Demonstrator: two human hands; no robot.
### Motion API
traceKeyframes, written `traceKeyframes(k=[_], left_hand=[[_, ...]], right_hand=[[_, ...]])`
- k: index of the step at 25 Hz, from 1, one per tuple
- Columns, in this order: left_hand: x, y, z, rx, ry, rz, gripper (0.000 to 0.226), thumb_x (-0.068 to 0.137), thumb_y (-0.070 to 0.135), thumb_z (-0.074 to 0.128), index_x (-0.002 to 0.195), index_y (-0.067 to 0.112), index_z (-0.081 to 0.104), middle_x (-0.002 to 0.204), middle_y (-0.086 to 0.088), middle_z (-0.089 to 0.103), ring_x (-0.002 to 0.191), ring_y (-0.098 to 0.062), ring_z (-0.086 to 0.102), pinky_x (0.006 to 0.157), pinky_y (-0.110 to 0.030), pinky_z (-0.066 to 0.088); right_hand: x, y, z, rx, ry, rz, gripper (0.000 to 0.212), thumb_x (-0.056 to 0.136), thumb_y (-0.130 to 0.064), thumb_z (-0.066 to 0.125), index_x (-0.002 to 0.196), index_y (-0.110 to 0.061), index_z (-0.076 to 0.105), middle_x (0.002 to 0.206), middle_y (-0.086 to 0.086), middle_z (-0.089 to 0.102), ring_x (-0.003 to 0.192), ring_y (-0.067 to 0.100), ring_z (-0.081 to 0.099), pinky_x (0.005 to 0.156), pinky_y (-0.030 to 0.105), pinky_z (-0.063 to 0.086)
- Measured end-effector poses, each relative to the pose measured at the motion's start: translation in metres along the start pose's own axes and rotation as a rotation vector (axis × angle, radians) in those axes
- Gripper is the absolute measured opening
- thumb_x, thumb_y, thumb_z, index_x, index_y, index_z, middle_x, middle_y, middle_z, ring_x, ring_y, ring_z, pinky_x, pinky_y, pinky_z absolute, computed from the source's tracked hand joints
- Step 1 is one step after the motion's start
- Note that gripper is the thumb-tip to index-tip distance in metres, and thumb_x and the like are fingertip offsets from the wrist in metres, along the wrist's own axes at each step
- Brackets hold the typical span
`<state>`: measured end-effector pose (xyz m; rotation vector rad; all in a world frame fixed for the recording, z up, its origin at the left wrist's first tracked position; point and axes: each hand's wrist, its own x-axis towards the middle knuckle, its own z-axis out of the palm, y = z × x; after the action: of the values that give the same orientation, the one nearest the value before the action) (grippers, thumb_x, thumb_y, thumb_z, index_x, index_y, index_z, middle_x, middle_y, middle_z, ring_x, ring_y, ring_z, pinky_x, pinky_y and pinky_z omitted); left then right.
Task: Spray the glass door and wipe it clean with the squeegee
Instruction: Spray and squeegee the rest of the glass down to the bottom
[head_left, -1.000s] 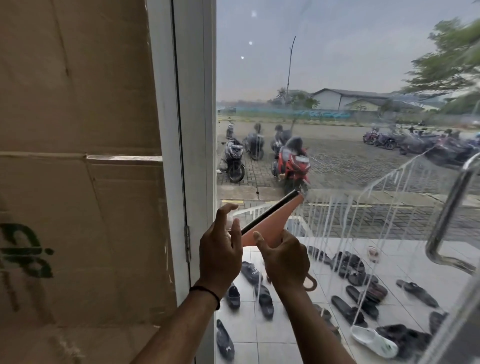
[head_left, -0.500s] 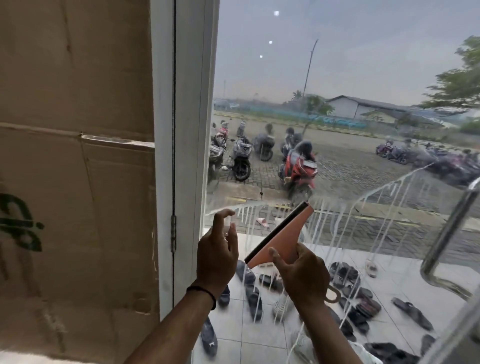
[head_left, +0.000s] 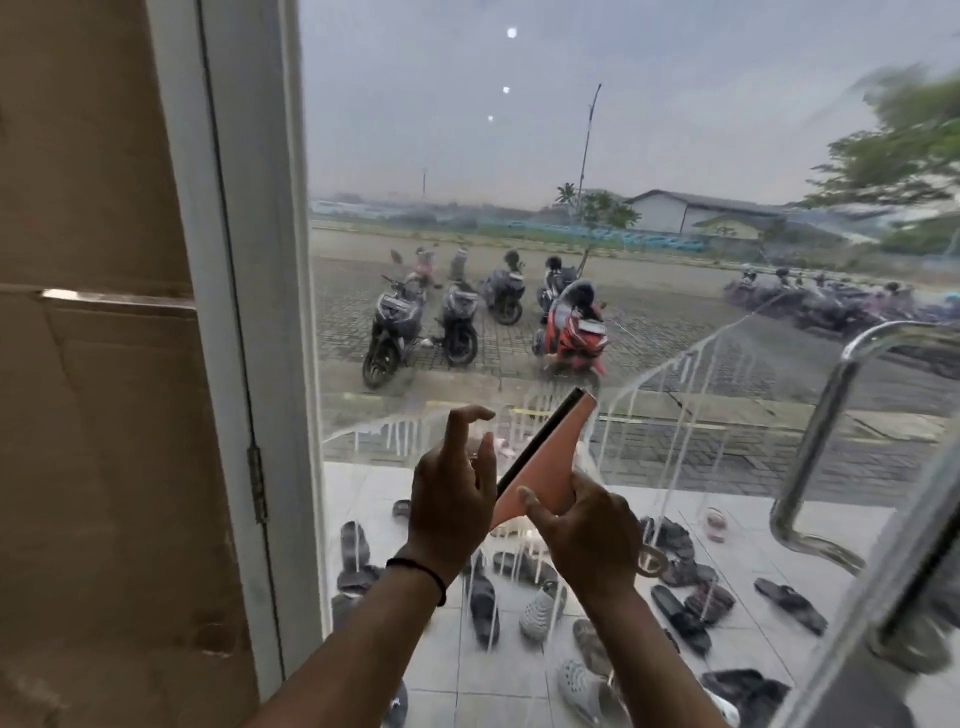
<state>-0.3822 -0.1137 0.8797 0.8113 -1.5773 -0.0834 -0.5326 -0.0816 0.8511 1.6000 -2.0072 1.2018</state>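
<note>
Salmon-pink squeegee (head_left: 545, 470), black blade tilted up-right, against wet, streaked glass door (head_left: 675, 260)

Dim, overcast daylight through the glass door (head_left: 675, 156) — three small glare spots up top, motion blur and wide-angle warping at the right edge.

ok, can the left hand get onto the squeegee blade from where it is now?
Probably yes. The left hand hangs open right beside the squeegee, its fingers close to the black blade edge with nothing between them. The right hand grips only the lower part, leaving the blade free.
</note>
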Motion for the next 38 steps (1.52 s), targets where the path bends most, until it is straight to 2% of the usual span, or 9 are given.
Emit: traceKeyframes(k=[2,4,8,17,22,27,30,32,38], left_hand=[[-0.001,0.006,0.013,-0.002,-0.008,0.006,0.015,0.101,0.009,0.054,0.116,0.008,0.057,0.050,0.008,0.037,0.043,-0.004,0.036,0.049,-0.016,0.024],[-0.003,0.011,0.025,-0.014,-0.014,0.012,0.017,0.101,0.008,0.055,0.118,0.009,0.057,0.050,0.011,0.036,0.044,-0.003,0.039,0.050,-0.012,0.024],[-0.008,0.025,0.054,-0.033,-0.022,0.017,0.018,0.102,0.011,0.053,0.120,0.013,0.054,0.050,0.007,0.039,0.043,-0.011,0.041,0.046,-0.022,0.030],[0.004,0.077,0.107,-0.063,0.012,0.060,0.018,0.103,0.011,0.054,0.120,0.014,0.053,0.049,0.010,0.037,0.042,-0.007,0.042,0.046,-0.010,0.025],[0.021,0.118,0.146,-0.077,-0.018,0.108,0.019,0.103,0.012,0.053,0.120,0.018,0.051,0.049,0.010,0.038,0.041,-0.007,0.040,0.043,-0.012,0.024],[0.025,0.150,0.182,-0.112,-0.037,0.114,0.019,0.101,0.012,0.052,0.118,0.022,0.051,0.048,0.007,0.040,0.039,-0.009,0.040,0.042,-0.017,0.025],[0.024,0.165,0.197,-0.138,-0.073,0.131,0.018,0.102,0.014,0.052,0.119,0.021,0.050,0.049,0.007,0.042,0.039,-0.008,0.041,0.041,-0.018,0.027],[0.022,0.174,0.206,-0.152,-0.106,0.149,0.020,0.102,0.013,0.052,0.121,0.018,0.051,0.049,0.009,0.040,0.039,-0.007,0.040,0.042,-0.013,0.024],[0.009,0.182,0.210,-0.195,-0.107,0.106,0.016,0.103,0.010,0.051,0.118,0.015,0.053,0.049,0.007,0.042,0.039,-0.010,0.038,0.042,-0.016,0.024]], right_hand=[[0.005,0.008,-0.008,-0.004,0.006,-0.016,0.050,0.076,-0.072,0.057,0.085,-0.024,0.064,0.076,-0.008,0.073,0.069,0.017,0.071,0.058,0.023,0.044],[0.011,0.014,-0.016,-0.014,0.041,-0.049,0.046,0.074,-0.071,0.061,0.079,-0.025,0.062,0.067,-0.010,0.070,0.060,0.016,0.068,0.055,0.021,0.035],[0.025,0.037,-0.033,-0.027,0.056,-0.090,0.042,0.072,-0.068,0.065,0.078,-0.026,0.063,0.062,-0.010,0.067,0.055,0.015,0.066,0.055,0.021,0.032],[0.045,0.099,-0.066,-0.065,0.006,-0.102,0.051,0.073,-0.074,0.054,0.085,-0.026,0.065,0.071,-0.007,0.070,0.068,0.018,0.069,0.059,0.027,0.045],[0.057,0.130,-0.093,-0.059,0.024,-0.094,0.052,0.074,-0.073,0.057,0.089,-0.024,0.068,0.075,-0.008,0.072,0.069,0.018,0.070,0.062,0.028,0.051],[0.071,0.156,-0.124,-0.088,0.137,-0.090,0.049,0.071,-0.070,0.064,0.088,-0.025,0.071,0.070,-0.008,0.072,0.061,0.017,0.068,0.057,0.022,0.034],[0.071,0.172,-0.136,-0.113,0.148,-0.065,0.049,0.072,-0.072,0.062,0.086,-0.026,0.069,0.069,-0.011,0.071,0.060,0.015,0.067,0.056,0.022,0.031],[0.071,0.182,-0.142,-0.110,0.149,-0.047,0.049,0.072,-0.073,0.062,0.086,-0.026,0.068,0.068,-0.012,0.069,0.058,0.013,0.066,0.055,0.022,0.031],[0.072,0.197,-0.151,-0.097,0.134,-0.007,0.052,0.073,-0.074,0.058,0.083,-0.024,0.064,0.068,-0.010,0.068,0.061,0.017,0.067,0.057,0.028,0.052]])
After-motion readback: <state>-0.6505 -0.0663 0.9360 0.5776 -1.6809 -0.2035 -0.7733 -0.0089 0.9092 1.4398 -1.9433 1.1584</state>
